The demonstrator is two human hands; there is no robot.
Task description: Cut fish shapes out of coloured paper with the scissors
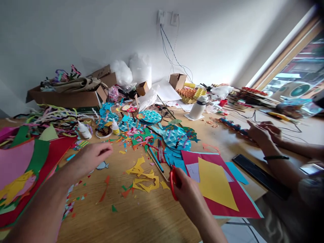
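On my remote feed I see bright red handles on the scissors [172,186]. Right of them, I make out a plain yellow sheet [216,184] over a crimson sheet [245,207] edged in pale blue. Left of the scissors, the offcuts [138,167] are yellow too; beyond them, the woven disc [174,137] shows a two-tone blue checker. Under the scissors, the table [141,219] reads brown, streaked with wood grain.

On the counter [131,222], paper scraps [138,165] lie between the left hand [92,155] and the scissors [172,187] in the right hand [187,190]. Sheets [217,184] lie farther right. At left, a box [63,100] stands behind pipe cleaners [63,117].
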